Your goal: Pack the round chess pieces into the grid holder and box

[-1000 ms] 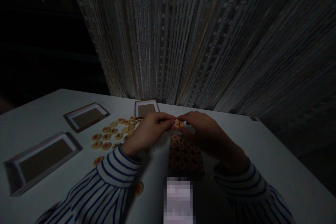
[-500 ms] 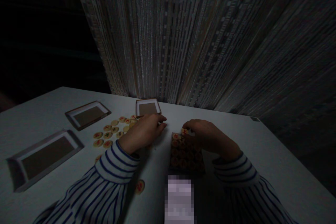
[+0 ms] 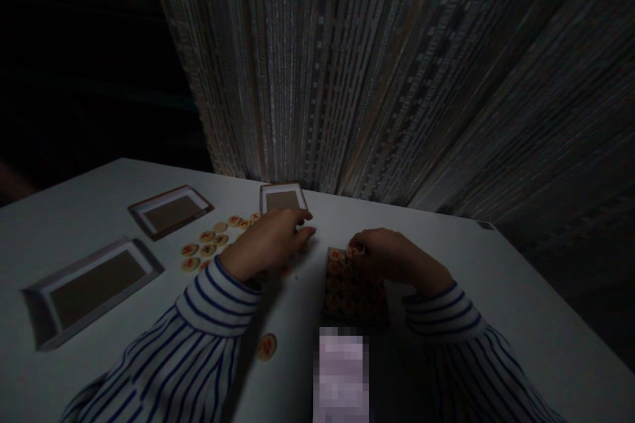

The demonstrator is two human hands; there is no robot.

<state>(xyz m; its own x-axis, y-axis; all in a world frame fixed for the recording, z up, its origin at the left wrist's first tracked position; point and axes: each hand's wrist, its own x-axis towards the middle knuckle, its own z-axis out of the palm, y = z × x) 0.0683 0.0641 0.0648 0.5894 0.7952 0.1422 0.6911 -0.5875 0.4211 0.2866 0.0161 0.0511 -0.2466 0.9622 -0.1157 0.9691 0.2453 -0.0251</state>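
My right hand [image 3: 394,256] pinches a round wooden Chinese chess piece [image 3: 352,252] with a red mark at the far edge of a small box [image 3: 329,318]. Rows of similar pieces [image 3: 333,303] fill the part of the box that shows; my hand and its shadow cover the far right part. To the left, my left hand [image 3: 270,238] hovers palm down, its thumb and fingers apart, above loose Chinese chess pieces [image 3: 207,250]. It hides some of them. A single piece [image 3: 266,347] lies nearer me, beside my left sleeve.
Three shallow frame-like trays lie on the white table [image 3: 471,317]: one near left [image 3: 96,291], one far left [image 3: 171,211] and one at the back [image 3: 284,199]. A striped curtain [image 3: 307,66] hangs behind. A blurred block [image 3: 341,377] covers the bottom middle.
My right hand has lowered the piece slightly toward the far row of the box. My left hand stays over the loose pieces. The whole view has shifted a little.
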